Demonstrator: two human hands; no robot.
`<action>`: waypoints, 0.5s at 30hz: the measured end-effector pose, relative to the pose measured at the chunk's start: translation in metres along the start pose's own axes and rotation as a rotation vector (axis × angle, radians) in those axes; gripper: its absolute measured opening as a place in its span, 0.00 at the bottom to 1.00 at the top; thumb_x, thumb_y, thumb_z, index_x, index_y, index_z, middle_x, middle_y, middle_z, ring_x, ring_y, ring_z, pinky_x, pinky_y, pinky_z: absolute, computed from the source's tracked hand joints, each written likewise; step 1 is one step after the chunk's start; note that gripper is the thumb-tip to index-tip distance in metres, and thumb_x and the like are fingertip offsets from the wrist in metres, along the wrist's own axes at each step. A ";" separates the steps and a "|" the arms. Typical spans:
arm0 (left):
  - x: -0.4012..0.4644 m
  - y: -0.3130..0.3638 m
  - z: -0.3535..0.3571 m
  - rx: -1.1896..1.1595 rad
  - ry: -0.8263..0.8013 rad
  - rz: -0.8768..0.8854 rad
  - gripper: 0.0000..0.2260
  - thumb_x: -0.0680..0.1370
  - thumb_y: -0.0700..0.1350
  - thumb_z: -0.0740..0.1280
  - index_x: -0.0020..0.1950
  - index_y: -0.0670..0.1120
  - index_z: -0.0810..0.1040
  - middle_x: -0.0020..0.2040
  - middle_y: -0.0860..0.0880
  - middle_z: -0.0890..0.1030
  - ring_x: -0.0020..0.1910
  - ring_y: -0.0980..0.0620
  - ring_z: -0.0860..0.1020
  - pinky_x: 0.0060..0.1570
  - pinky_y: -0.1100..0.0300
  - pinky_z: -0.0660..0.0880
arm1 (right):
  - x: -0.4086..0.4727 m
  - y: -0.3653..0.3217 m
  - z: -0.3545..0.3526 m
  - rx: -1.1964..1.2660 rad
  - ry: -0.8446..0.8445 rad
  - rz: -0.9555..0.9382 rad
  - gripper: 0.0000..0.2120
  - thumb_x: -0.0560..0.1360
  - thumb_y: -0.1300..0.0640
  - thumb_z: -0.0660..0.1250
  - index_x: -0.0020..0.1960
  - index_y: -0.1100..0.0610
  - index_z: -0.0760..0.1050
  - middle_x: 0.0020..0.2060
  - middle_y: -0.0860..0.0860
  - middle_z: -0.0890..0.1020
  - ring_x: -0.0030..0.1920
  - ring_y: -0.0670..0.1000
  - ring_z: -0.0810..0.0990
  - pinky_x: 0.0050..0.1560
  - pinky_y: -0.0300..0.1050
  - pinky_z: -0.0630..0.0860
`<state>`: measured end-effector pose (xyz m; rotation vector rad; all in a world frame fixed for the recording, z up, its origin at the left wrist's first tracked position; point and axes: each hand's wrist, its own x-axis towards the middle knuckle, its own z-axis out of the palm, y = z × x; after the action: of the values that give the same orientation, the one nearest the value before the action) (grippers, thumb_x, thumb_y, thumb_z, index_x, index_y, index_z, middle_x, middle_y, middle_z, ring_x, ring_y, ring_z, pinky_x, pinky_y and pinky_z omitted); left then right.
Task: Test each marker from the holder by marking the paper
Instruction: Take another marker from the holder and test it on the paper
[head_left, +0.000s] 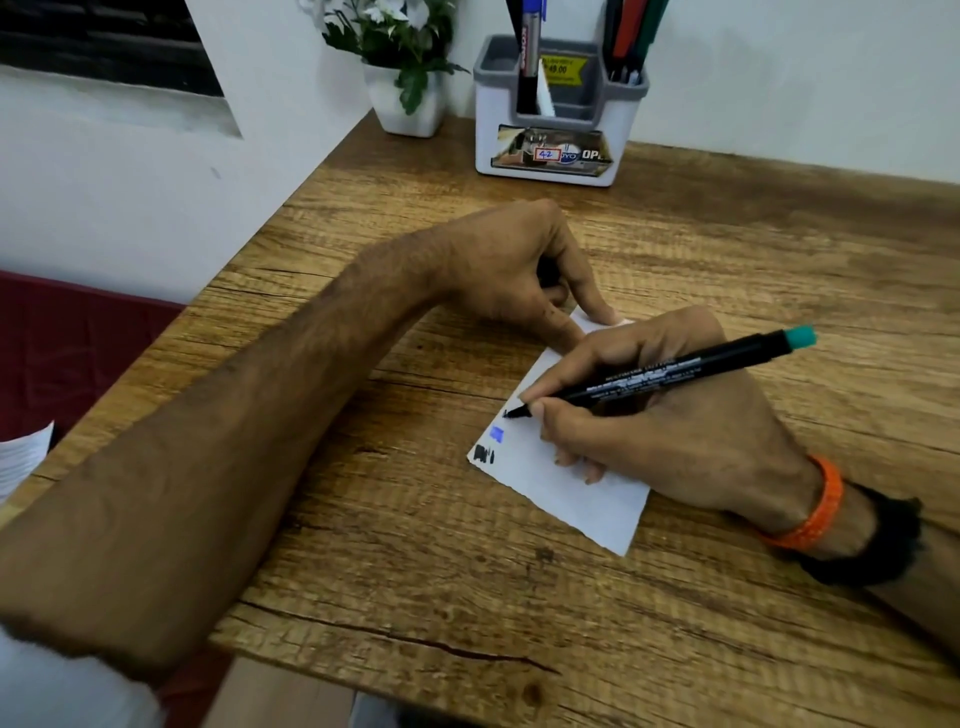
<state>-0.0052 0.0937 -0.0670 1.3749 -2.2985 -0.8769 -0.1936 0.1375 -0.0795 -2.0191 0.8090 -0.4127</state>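
Though partly cropped, perhaps five markers (530, 57) inside holder (556, 130).

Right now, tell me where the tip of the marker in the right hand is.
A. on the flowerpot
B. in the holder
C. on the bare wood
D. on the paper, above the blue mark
D: the right hand presses the marker tip to the paper, just above the blue mark.

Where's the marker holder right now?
In the head view, the marker holder stands at the desk's far edge against the wall, right of the potted plant.
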 end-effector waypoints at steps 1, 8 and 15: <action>0.000 0.000 0.000 -0.001 0.002 0.001 0.12 0.68 0.53 0.77 0.51 0.58 0.84 0.28 0.56 0.74 0.28 0.56 0.70 0.36 0.59 0.70 | 0.001 0.001 0.000 0.006 0.003 0.004 0.05 0.66 0.51 0.69 0.37 0.49 0.84 0.25 0.43 0.82 0.23 0.43 0.81 0.23 0.27 0.71; 0.000 0.002 0.000 0.022 0.009 -0.007 0.12 0.68 0.52 0.77 0.51 0.57 0.84 0.26 0.58 0.73 0.27 0.59 0.69 0.35 0.60 0.68 | 0.002 0.006 0.002 0.086 0.005 0.011 0.06 0.69 0.53 0.69 0.34 0.46 0.82 0.24 0.45 0.82 0.22 0.43 0.80 0.23 0.29 0.72; 0.000 0.003 0.000 0.003 0.003 -0.020 0.12 0.68 0.51 0.76 0.52 0.56 0.84 0.26 0.58 0.73 0.27 0.59 0.68 0.34 0.63 0.67 | 0.000 0.002 0.000 0.098 0.021 -0.015 0.04 0.69 0.56 0.71 0.37 0.52 0.84 0.25 0.46 0.82 0.23 0.45 0.81 0.24 0.32 0.74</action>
<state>-0.0068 0.0949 -0.0652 1.4012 -2.2883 -0.8771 -0.1945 0.1369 -0.0816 -1.9335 0.7724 -0.4735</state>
